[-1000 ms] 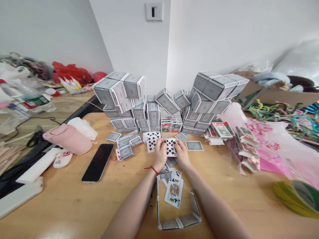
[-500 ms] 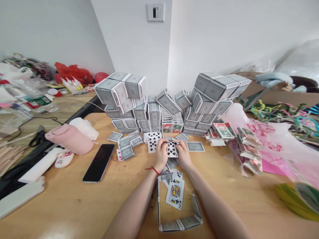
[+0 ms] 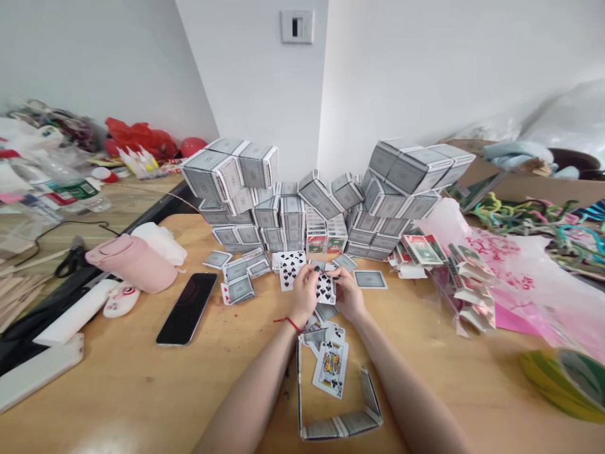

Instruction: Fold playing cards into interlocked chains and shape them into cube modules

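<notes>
Between my two hands is a playing card [image 3: 325, 292], a black ten, face up and with its far part bent up. My left hand [image 3: 306, 291] pinches its left side. My right hand [image 3: 347, 291] grips the right side, fingers on the far edge. Just left of my left hand lie spades cards [image 3: 289, 267] face up. Nearer me a king of clubs [image 3: 331, 369] rests on loose cards, partly inside a frame of folded cards [image 3: 343, 425] standing on edge. A face-down card [image 3: 370, 279] lies right of my right hand.
Stacked folded-card blocks rise at the left [image 3: 231, 176] and right [image 3: 406, 170], with card boxes [image 3: 326, 236] between them. A phone [image 3: 187, 309] and a pink pouch [image 3: 137, 261] lie left. Opened card boxes [image 3: 472, 287] and green-yellow tape [image 3: 564, 381] are on the right.
The far part of the ten card has been bent up between my hands. My right fingers have shifted to its far edge. The other things stay in place.
</notes>
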The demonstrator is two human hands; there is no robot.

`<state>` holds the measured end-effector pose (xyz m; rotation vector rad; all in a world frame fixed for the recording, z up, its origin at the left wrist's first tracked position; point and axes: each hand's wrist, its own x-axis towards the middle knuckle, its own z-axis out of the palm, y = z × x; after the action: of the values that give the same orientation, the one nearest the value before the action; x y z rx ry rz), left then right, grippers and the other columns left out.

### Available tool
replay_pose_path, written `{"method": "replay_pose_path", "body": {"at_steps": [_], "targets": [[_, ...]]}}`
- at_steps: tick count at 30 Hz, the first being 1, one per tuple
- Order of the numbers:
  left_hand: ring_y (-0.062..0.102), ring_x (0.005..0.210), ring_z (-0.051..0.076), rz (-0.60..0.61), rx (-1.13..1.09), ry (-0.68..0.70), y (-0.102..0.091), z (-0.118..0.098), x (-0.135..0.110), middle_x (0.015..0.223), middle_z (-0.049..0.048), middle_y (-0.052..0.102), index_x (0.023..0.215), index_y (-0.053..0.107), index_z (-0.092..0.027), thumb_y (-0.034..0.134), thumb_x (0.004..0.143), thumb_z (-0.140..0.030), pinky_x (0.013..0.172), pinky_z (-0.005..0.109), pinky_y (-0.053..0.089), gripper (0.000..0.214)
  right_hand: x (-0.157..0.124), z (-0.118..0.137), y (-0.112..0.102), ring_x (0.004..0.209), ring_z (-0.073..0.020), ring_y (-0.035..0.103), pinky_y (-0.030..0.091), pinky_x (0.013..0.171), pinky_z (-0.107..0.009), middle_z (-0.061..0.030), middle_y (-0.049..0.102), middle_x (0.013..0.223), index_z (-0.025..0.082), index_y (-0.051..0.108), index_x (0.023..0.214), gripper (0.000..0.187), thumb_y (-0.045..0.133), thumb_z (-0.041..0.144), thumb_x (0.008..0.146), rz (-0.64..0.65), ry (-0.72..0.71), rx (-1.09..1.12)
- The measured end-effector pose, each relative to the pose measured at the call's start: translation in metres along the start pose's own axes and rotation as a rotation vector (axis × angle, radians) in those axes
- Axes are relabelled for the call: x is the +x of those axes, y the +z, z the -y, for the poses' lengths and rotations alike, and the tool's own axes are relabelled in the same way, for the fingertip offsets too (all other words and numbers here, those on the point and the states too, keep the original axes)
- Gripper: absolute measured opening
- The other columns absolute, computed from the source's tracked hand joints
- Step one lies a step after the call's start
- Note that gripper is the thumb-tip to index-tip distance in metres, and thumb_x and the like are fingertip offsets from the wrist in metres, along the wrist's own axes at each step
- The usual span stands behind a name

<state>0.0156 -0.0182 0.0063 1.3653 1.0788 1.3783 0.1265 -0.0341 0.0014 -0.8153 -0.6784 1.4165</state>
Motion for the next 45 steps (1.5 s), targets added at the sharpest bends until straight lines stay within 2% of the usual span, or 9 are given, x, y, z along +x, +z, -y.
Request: {"method": "replay_pose_path", "body": {"at_steps": [6,12,16,21,31,37,45], "targets": [[0.047,0.059,0.01,0.057,0.127,0.103,-0.007,0.003,0.0,0.065,-0.0013,0.052,0.079,0.055,-0.017,0.047,0.082,-0.03,0.055,0.02,0.037,0.016,0.004,-0.006,-0.003,0.05,-0.0107,0.049,0.039,0.048,-0.023,0.0036,0.057,0.06,0.021,0.057,0.073,0.022,0.069,0.038,0.065,-0.027,0.096,0.007],[0.058,0.077,0.014,0.081,0.181,0.191,-0.015,0.001,0.003,0.085,0.0044,0.064,0.091,0.061,-0.017,0.047,0.082,-0.025,0.067,0.023,0.044,0.018,0.006,0.0,-0.011,0.051,-0.0084,0.051,0.043,0.053,-0.022,0.0047,0.055,0.058,0.019,0.054,0.068,0.029,0.073,0.04,0.063,0.098,0.192,-0.072],[0.061,0.075,0.014,0.067,0.123,0.098,-0.014,0.004,0.008,0.087,0.0055,0.066,0.101,0.06,-0.017,0.052,0.079,-0.024,0.067,0.024,0.047,0.025,0.005,0.002,-0.013,0.052,-0.0089,0.053,0.046,0.053,-0.023,0.0043,0.056,0.058,0.018,0.052,0.065,0.031,0.074,0.04,0.061,0.074,0.121,-0.119],[0.062,0.082,0.017,0.016,0.052,-0.028,-0.012,0.009,0.013,0.091,0.0079,0.067,0.087,0.065,-0.015,0.055,0.076,-0.026,0.073,0.028,0.047,0.018,0.004,-0.001,-0.009,0.055,-0.0128,0.059,0.052,0.057,-0.029,0.0018,0.06,0.06,0.018,0.055,0.066,0.03,0.072,0.043,0.062,0.058,0.033,-0.221],[0.06,0.08,0.017,0.026,0.069,-0.064,-0.011,0.004,0.009,0.083,0.0055,0.066,0.082,0.062,-0.015,0.064,0.067,-0.027,0.073,0.027,0.045,0.019,0.002,0.003,-0.009,0.056,-0.0162,0.062,0.055,0.06,-0.035,0.0005,0.065,0.061,0.019,0.058,0.066,0.03,0.071,0.046,0.062,0.073,0.008,-0.307],[0.061,0.077,0.017,0.051,0.02,-0.104,-0.01,0.003,0.011,0.08,0.0058,0.067,0.078,0.063,-0.014,0.064,0.066,-0.027,0.07,0.026,0.045,0.018,0.001,0.001,-0.01,0.055,-0.016,0.062,0.054,0.061,-0.034,0.0004,0.065,0.061,0.02,0.057,0.065,0.031,0.07,0.047,0.062,0.059,-0.021,-0.356],[0.06,0.069,0.015,0.055,0.098,-0.103,-0.013,0.004,0.012,0.073,0.0036,0.066,0.073,0.064,-0.013,0.061,0.067,-0.023,0.063,0.024,0.044,0.012,0.003,-0.007,-0.014,0.054,-0.0161,0.06,0.052,0.059,-0.033,0.0004,0.063,0.058,0.021,0.056,0.065,0.027,0.068,0.045,0.065,0.049,-0.068,-0.436]]}}
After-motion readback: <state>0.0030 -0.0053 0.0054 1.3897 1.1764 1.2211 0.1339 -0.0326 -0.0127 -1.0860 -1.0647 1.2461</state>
